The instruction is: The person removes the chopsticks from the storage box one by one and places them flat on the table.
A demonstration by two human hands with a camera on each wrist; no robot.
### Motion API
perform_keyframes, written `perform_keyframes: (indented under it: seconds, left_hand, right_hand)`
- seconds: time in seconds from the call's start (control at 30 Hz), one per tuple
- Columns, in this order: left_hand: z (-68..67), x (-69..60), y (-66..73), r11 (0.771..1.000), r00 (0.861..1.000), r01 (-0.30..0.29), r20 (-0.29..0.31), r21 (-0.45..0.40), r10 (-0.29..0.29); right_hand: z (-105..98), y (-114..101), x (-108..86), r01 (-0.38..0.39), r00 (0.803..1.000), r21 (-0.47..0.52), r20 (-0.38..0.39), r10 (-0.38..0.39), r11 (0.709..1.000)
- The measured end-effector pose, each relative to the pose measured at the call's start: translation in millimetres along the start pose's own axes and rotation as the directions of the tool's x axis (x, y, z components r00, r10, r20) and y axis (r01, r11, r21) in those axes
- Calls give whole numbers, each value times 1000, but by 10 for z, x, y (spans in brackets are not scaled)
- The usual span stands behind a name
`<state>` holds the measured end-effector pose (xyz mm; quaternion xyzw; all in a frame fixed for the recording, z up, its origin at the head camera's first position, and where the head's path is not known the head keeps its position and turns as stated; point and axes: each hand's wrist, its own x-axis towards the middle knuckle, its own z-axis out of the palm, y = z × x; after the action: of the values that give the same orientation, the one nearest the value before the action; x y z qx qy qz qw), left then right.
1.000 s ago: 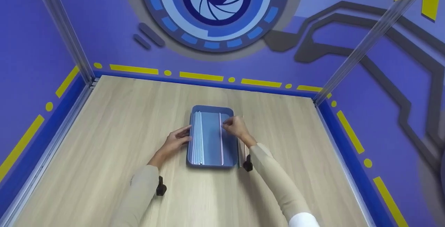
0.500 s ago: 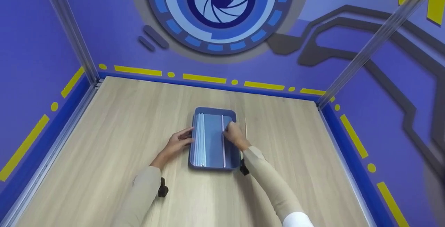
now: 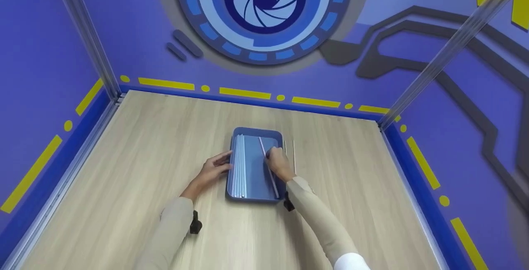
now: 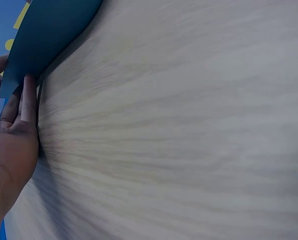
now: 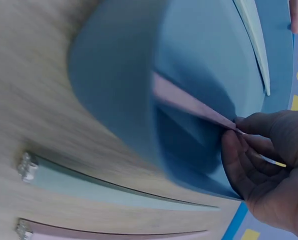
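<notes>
A shallow blue tray point(image 3: 258, 130) lies lengthwise on the wooden table. Several pale straws point(image 3: 239, 166) rest side by side along its left wall. My right hand point(image 3: 279, 163) is over the tray's right half and pinches a pink straw point(image 3: 272, 179) between thumb and fingertips. This straw lies slantwise, its far end toward the left and its near end by the right wall. In the right wrist view, the pinch on the pink straw point(image 5: 189, 102) shows closely. My left hand point(image 3: 211, 170), with fingers extended, touches the tray's left wall from outside.
Outside the tray's right wall lie a pale green straw point(image 5: 103, 187) and another pink straw point(image 5: 108, 236), both with shiny, crumpled ends. Blue and purple walls with metal posts point(image 3: 84, 34) enclose the wooden table point(image 3: 165, 137).
The pink straw has turned from nearly parallel with the tray's sides to slanted, its near end shifting right. My right hand has come a little nearer to me. The left hand stays at the tray.
</notes>
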<state>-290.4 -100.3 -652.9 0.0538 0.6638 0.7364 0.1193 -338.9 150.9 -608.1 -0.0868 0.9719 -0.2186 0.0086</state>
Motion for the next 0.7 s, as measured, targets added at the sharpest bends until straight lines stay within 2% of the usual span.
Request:
perform_keyframes:
  seconds: [0.2,0.4,0.6,0.7]
  left_hand:
    - [23,13,9,1000,999,22,-25,-6,-23]
    - [49,16,37,1000,999,-1,-51,-6,1]
    - [71,33,70,999,996,32,-88,19,-30]
    - [89,28,84,997,991,50,-129,55,-43]
  right_hand:
    - [10,-13,-23,25,999,-11,-32,-26,1000]
    - [46,-33,-6,39,998,128,-44,-34,991]
    - [8,-81,-15,28,1000,209,-15,-26,978]
    - [-64,-119,-23,69,998,247,-21,-66,966]
